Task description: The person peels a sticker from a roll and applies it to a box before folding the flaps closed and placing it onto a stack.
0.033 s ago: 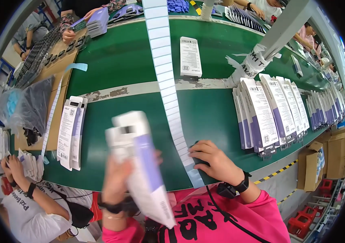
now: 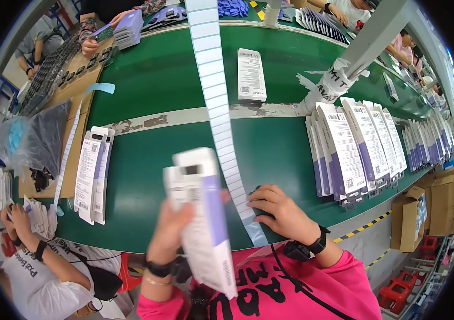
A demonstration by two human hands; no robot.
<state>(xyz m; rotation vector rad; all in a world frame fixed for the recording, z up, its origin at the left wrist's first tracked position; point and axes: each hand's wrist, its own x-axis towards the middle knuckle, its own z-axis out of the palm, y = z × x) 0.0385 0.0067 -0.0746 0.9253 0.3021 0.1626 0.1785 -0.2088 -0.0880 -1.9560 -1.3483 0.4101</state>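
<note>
My left hand point(image 2: 174, 226) grips white and purple cartons point(image 2: 205, 229), slightly blurred, above the near edge of the green table. At least two seem to overlap, one behind the other. My right hand point(image 2: 283, 213) rests on the table, with curled fingers and thumb on the right edge of a long strip of pale labels point(image 2: 220, 114). The strip runs from the far side down to the near table edge. Its lower end is bluish and shiny. What lies under my right palm is hidden.
Similar cartons point(image 2: 91, 176) lie at the left, with a leaning row point(image 2: 352, 152) at the right. One carton point(image 2: 251, 74) lies beyond the pale rail. A taped post point(image 2: 333, 85) stands at the right. Co-workers' hands point(image 2: 20, 221) work at the left and far side.
My left hand has moved right with the cartons, bringing them nearer the label strip. My right hand stays in place on the strip.
</note>
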